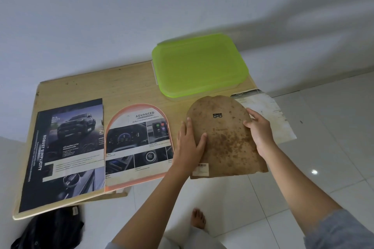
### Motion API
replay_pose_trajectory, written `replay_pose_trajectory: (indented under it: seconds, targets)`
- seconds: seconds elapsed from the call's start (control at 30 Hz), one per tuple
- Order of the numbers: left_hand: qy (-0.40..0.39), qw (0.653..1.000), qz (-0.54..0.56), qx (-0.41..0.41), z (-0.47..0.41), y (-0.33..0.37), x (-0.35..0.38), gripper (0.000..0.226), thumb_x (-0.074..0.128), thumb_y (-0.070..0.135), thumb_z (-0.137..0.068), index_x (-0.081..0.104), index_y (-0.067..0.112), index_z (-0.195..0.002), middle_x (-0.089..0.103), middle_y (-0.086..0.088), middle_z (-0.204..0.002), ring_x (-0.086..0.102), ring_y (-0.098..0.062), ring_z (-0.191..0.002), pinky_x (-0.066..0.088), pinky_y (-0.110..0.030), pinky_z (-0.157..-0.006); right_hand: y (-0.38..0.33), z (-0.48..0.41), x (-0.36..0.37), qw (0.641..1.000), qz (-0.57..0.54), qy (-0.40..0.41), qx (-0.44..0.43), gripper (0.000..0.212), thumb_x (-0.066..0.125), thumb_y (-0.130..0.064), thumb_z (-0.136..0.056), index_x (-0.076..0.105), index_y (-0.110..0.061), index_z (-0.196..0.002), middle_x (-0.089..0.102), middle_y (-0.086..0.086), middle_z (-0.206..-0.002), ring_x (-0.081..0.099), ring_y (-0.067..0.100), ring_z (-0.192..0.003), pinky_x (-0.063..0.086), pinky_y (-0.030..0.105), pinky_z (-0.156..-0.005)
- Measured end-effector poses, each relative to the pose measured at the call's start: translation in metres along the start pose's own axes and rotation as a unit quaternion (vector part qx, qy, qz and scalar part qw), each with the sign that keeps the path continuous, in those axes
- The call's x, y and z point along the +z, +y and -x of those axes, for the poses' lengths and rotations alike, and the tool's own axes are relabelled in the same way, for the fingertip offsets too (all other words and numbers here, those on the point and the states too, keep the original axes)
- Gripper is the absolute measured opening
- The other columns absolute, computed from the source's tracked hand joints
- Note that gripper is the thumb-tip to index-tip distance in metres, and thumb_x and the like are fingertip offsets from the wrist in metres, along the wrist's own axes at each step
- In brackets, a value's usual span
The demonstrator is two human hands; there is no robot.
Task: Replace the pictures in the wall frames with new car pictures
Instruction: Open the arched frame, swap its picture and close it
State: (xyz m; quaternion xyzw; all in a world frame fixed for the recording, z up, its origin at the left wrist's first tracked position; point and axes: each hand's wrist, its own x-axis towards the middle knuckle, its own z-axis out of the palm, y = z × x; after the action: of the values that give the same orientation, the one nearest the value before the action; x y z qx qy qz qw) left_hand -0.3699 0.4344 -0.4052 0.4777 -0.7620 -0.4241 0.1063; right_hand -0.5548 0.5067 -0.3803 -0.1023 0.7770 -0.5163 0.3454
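A brown, stained, arch-shaped backing board [226, 139] with a small metal hanger and a barcode sticker is held over the table's right front edge. My left hand [189, 145] grips its left edge, thumb on top. My right hand [260, 129] holds its right edge. To the left lies an orange arch-shaped frame [113, 127] with a car-interior picture [137, 143] in it. A dark car brochure [64, 153] with a pickup truck lies at the table's left.
A light wooden table [121, 85] stands against a white wall. A green-lidded plastic box [199, 63] sits at its back right. A pale printed sheet [269, 115] hangs over the right edge. A black bag [50, 230] lies on the tiled floor, and a bare foot [198, 218] shows below.
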Motion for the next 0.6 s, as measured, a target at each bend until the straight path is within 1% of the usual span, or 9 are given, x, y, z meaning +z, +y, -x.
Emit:
replay_pose_trajectory:
  seconds: [0.1, 0.17, 0.23, 0.3, 0.37, 0.43, 0.5, 0.57, 0.6]
  targets:
    - [0.01, 0.999, 0.039, -0.016, 0.009, -0.01, -0.023, 0.075, 0.049, 0.043, -0.092, 0.008, 0.02, -0.15, 0.024, -0.005, -0.151, 0.027, -0.023, -0.137, 0.028, -0.038, -0.11, -0.001, 0.02, 0.019, 1.0, -0.008, -0.013, -0.004, 0.045, 0.044, 0.0, -0.091, 0.05, -0.019, -0.132, 0.059, 0.005, -0.115, 0.06, 0.016, -0.09, 0.05, 0.026, -0.072]
    - [0.028, 0.999, 0.037, -0.026, 0.015, -0.028, -0.045, 0.076, 0.053, 0.044, -0.089, 0.012, 0.023, -0.149, 0.034, -0.005, -0.144, 0.035, -0.022, -0.131, 0.033, -0.038, -0.106, 0.001, 0.033, 0.041, 0.999, -0.009, -0.031, -0.006, 0.043, 0.044, -0.001, -0.092, 0.048, -0.018, -0.132, 0.057, 0.002, -0.112, 0.059, 0.014, -0.088, 0.048, 0.022, -0.067]
    - [0.043, 0.998, 0.039, -0.035, 0.021, -0.051, -0.068, 0.076, 0.056, 0.044, -0.087, 0.015, 0.024, -0.149, 0.041, -0.003, -0.135, 0.042, -0.019, -0.124, 0.038, -0.035, -0.101, 0.004, 0.043, 0.068, 0.998, -0.002, -0.056, -0.013, 0.04, 0.045, -0.002, -0.093, 0.047, -0.016, -0.131, 0.058, 0.001, -0.111, 0.059, 0.013, -0.089, 0.048, 0.02, -0.067]
    - [0.051, 0.996, 0.042, -0.052, 0.027, -0.077, -0.092, 0.077, 0.058, 0.046, -0.086, 0.019, 0.024, -0.148, 0.043, -0.003, -0.132, 0.044, -0.019, -0.121, 0.041, -0.035, -0.1, 0.008, 0.051, 0.098, 0.997, 0.01, -0.075, -0.024, 0.036, 0.05, -0.005, -0.092, 0.048, -0.016, -0.127, 0.06, 0.003, -0.116, 0.06, 0.015, -0.095, 0.049, 0.022, -0.071]
    - [0.065, 0.995, 0.033, -0.065, 0.03, -0.101, -0.113, 0.076, 0.059, 0.046, -0.085, 0.022, 0.022, -0.147, 0.044, -0.004, -0.13, 0.045, -0.02, -0.119, 0.041, -0.033, -0.098, 0.011, 0.058, 0.127, 0.995, 0.03, -0.089, -0.034, 0.033, 0.056, -0.01, -0.09, 0.05, -0.016, -0.122, 0.06, 0.006, -0.12, 0.06, 0.018, -0.103, 0.052, 0.029, -0.081]
    - [0.087, 0.993, 0.023, -0.074, 0.03, -0.12, -0.131, 0.073, 0.059, 0.044, -0.085, 0.026, 0.018, -0.145, 0.043, -0.004, -0.128, 0.045, -0.019, -0.117, 0.04, -0.03, -0.095, 0.012, 0.063, 0.154, 0.992, 0.069, -0.092, -0.045, 0.034, 0.06, -0.017, -0.088, 0.051, -0.017, -0.121, 0.061, 0.006, -0.117, 0.06, 0.019, -0.102, 0.052, 0.033, -0.083]
    - [0.099, 0.991, 0.022, -0.085, 0.027, -0.135, -0.146, 0.068, 0.059, 0.041, -0.087, 0.03, 0.016, -0.143, 0.039, -0.004, -0.126, 0.043, -0.018, -0.114, 0.038, -0.027, -0.092, 0.013, 0.068, 0.176, 0.986, 0.116, -0.092, -0.071, 0.035, 0.061, -0.02, -0.088, 0.052, -0.017, -0.121, 0.061, 0.002, -0.107, 0.061, 0.015, -0.09, 0.051, 0.025, -0.07]
    - [0.101, 0.991, 0.013, -0.082, 0.022, -0.146, -0.154, 0.062, 0.058, 0.039, -0.088, 0.034, 0.013, -0.139, 0.037, -0.005, -0.125, 0.043, -0.018, -0.114, 0.04, -0.026, -0.091, 0.015, 0.07, 0.191, 0.978, 0.163, -0.089, -0.099, 0.034, 0.06, -0.021, -0.088, 0.053, -0.017, -0.121, 0.059, -0.001, -0.099, 0.057, 0.009, -0.076, 0.042, 0.016, -0.056]
    - [0.098, 0.992, 0.001, -0.076, 0.02, -0.15, -0.157, 0.059, 0.057, 0.039, -0.088, 0.036, 0.013, -0.136, 0.037, -0.006, -0.124, 0.043, -0.019, -0.114, 0.041, -0.027, -0.092, 0.016, 0.07, 0.196, 0.973, 0.185, -0.084, -0.108, 0.034, 0.06, -0.021, -0.088, 0.053, -0.016, -0.121, 0.059, 0.0, -0.098, 0.056, 0.008, -0.072, 0.04, 0.015, -0.053]
